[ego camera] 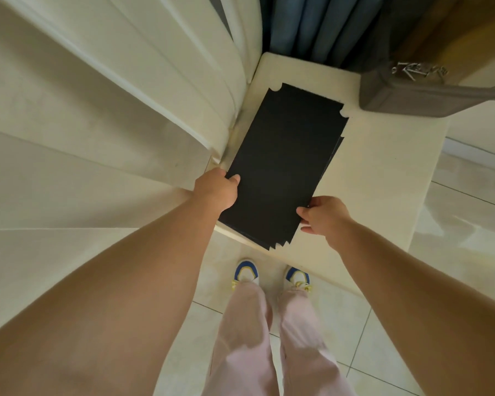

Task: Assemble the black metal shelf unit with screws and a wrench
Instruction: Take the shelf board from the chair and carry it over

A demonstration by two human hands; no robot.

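A stack of flat black metal shelf panels (283, 167) with notched corners lies on a cream low table (383, 172). The edges of several panels fan out at the near right corner. My left hand (217, 190) grips the stack's near left edge, thumb on top. My right hand (326, 215) holds the near right edge, with the thumb on the top panel and the fingers beneath. No screws or wrench are in view.
A cream cabinet or door (97, 110) stands close on the left. A grey storage box (429, 90) sits at the table's far right, blue curtains (303, 24) behind it. My feet in blue-and-white shoes (247, 271) stand on pale floor tiles.
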